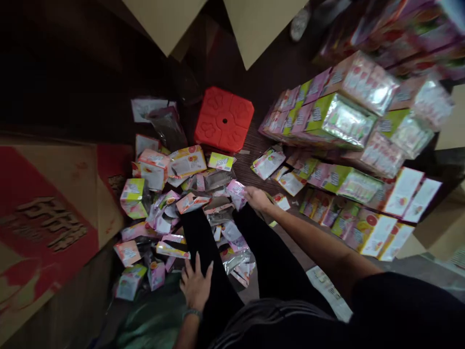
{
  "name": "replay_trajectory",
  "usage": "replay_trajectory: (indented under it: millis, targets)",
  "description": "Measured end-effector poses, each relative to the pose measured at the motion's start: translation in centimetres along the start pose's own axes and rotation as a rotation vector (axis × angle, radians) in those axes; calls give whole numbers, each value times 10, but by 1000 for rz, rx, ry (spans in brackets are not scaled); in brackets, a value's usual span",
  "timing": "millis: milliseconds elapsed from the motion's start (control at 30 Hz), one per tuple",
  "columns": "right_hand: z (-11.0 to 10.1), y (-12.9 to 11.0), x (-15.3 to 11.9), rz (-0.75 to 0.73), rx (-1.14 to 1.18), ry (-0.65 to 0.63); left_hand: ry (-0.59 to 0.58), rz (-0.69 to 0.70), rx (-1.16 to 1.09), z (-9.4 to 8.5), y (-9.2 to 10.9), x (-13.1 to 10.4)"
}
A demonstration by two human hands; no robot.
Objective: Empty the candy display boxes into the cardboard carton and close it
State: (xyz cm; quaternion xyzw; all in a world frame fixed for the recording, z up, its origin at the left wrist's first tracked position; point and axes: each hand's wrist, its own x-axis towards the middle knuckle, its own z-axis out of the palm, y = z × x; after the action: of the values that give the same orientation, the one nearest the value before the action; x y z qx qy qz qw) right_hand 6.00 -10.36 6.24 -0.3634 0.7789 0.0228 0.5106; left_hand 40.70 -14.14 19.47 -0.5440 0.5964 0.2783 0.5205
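My left hand [197, 285] rests on my left knee with its fingers spread and nothing in it. Beyond my right knee, my right hand [257, 199] is closed on the edge of a pink printed carton [236, 192]. Around my legs lies a heap of torn and flattened cartons [193, 201] in pink, orange and yellow-green. A small green carton [221, 161] sits on top near the far side of the heap. Just past it is a red plastic stool [224, 119] with a small hole in its top.
Stacks of film-fronted packs [349, 121] stand on the right. White-sided cartons [403, 191] are piled nearer. A large red and brown cardboard box [47, 213] fills the left side. Open box flaps [267, 24] hang in at the top. A flat printed sheet [329, 291] lies by my right thigh.
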Motion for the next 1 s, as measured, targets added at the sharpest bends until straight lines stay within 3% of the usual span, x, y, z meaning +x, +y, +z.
replay_trajectory:
  millis: [67,167,267,333,400,467,633,700,767,833,900,933,1000]
  targets:
    - [-5,2,44,-70,-37,125,-40,3,26,18,17,19]
    - [-7,-15,110,-252,-172,307,-56,6,94,29,20,40]
    - [6,-37,162,-226,-326,279,-120,26,162,32,10,52]
    - [16,-46,180,-149,-375,273,-153,36,187,34,4,57]
    - [21,-52,181,-130,-364,295,-171,41,201,35,1,61]
    - [19,-60,161,-174,-324,321,-185,43,206,35,1,64]
    - [8,-108,53,-491,-185,383,-209,53,223,25,1,69]
    - [15,-133,13,-649,-70,346,-217,43,219,19,2,69]
    - [30,-153,-5,-746,97,239,-220,45,221,12,4,68]
    - [47,-162,5,-789,242,86,-220,40,221,8,5,68]
    - [62,-159,44,-703,315,-5,-217,33,209,9,4,68]
    - [67,-153,72,-593,320,-4,-217,29,198,11,1,69]
    - [74,-137,137,-226,277,71,-216,27,176,21,-6,71]
